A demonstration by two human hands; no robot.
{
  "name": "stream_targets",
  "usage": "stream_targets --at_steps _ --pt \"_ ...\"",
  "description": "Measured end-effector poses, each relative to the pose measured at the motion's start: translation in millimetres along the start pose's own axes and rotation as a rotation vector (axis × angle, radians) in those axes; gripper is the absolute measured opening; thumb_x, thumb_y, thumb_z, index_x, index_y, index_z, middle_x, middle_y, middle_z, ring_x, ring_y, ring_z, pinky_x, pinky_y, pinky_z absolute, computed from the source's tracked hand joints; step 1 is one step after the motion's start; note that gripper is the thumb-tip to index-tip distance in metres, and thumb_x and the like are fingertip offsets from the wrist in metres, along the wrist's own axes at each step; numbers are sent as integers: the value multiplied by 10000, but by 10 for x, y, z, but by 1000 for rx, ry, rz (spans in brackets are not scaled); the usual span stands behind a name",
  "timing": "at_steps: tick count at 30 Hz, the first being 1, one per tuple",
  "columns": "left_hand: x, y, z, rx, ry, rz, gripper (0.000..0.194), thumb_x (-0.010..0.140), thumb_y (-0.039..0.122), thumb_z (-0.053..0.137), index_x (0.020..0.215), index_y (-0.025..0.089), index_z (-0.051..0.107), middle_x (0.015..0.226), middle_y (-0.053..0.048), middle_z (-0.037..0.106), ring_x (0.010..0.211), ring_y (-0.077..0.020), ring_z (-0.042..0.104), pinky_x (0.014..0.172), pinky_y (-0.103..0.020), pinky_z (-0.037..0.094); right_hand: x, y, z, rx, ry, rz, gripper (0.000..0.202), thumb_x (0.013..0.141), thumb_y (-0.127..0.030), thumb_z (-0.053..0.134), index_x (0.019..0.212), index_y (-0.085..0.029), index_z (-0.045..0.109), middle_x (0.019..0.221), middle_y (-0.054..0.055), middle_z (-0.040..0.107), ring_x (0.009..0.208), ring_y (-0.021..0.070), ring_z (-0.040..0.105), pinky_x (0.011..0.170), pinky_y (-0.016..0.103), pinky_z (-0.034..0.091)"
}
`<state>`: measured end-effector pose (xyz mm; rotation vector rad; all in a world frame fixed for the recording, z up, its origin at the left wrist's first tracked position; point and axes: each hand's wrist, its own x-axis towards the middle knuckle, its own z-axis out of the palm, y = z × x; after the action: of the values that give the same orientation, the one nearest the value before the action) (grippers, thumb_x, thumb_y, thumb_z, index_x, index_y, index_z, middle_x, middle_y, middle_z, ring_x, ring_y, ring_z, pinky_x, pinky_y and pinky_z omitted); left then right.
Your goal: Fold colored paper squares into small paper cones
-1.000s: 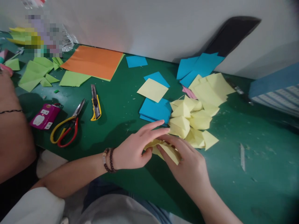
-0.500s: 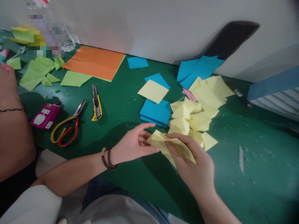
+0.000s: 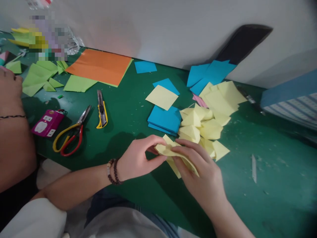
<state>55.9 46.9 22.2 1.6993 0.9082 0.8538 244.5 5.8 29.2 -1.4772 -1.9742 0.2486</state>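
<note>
In the head view, the left hand (image 3: pixel 135 158) pinches the nine o'clock end of a creased yellow paper (image 3: pixel 170 150), thumb against fingers; the right hand (image 3: pixel 203 165) is clamped on its three o'clock side. The paper is held above the green table (image 3: pixel 148 205), between both hands. Just beyond, toward twelve, sits a blue paper stack (image 3: pixel 164 119); folded yellow pieces (image 3: pixel 198 124) crowd two o'clock (some overlapping). Scissors (image 3: pixel 71 134) lie near nine, a yellow cutter (image 3: pixel 101 110) at ten.
</note>
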Motion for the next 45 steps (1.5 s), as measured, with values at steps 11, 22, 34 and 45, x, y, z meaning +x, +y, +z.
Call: stream_targets --at_steps 11,22,34,45 --pt "-33 -27 4 227 43 62 67 902 258 573 929 203 600 968 -35 713 823 -127 679 730 -203 530 -6 -43 34 82 -48 166 158 917 -249 532 1057 -237 604 950 31 722 816 173 703 715 286 577" --pt "81 -77 -10 -86 182 -182 149 843 174 595 976 194 531 881 -11 667 698 -102 682 569 -150 532 28 39 -36 581 -98 347 415 899 -397 594 1281 -270 490 1249 97 636 1130 204 636 821 298 585" --pt "116 -69 -10 -44 230 -98 247 742 59 597 954 177 645 901 -9 711 805 -123 692 693 -182 565 -61 -41 54 520 -103 215 888 742 -519 741 1470 -296 285 1463 138 460 1253 284 546 954 434 538" --pt "29 -77 84 305 260 355 230 729 23 594 919 147 628 892 -65 713 859 -169 667 774 -270 546 -109 8 105 107 163 258 279 780 -290 684 1055 -267 648 889 15 735 738 183 700 600 244 539"
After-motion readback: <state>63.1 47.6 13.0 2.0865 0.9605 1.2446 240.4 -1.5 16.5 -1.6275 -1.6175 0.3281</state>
